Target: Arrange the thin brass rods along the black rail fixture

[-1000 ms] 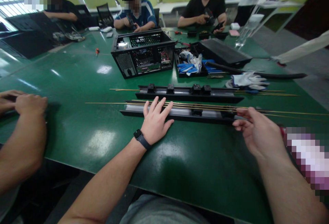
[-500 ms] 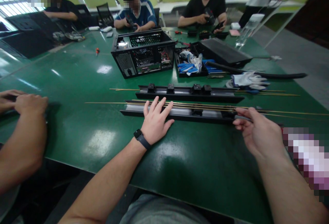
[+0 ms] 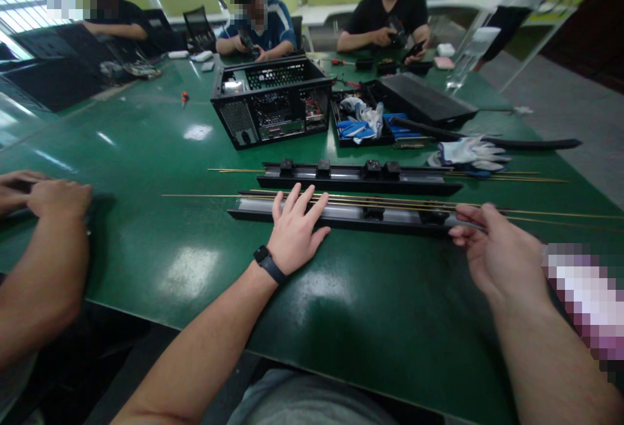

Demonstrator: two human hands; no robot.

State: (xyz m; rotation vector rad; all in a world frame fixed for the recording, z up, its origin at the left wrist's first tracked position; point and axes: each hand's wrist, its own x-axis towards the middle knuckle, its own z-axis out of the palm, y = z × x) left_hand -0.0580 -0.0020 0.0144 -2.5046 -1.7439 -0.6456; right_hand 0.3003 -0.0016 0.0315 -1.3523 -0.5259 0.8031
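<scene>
My left hand, a dark watch on its wrist, lies with fingers spread across the nearer black channel. Thin brass-coloured rods run lengthwise along that channel and stick out past both ends. Two black blocks sit inside it, one of them a small dark block. At the channel's right end, my right hand has thumb and fingers closed together by the grey strip's end. What exactly it pinches is hidden by the fingers. Behind lies a second black channel with several black blocks in it.
An opened computer case stands behind the channels. Right of it are a black tray with gloves, a black panel, a black tube and more gloves. A neighbour's hands rest at left. Several people work around the table.
My right hand has shifted slightly right, away from the channel's end. The left hand stays where it was. A standing person at the back right has moved right.
</scene>
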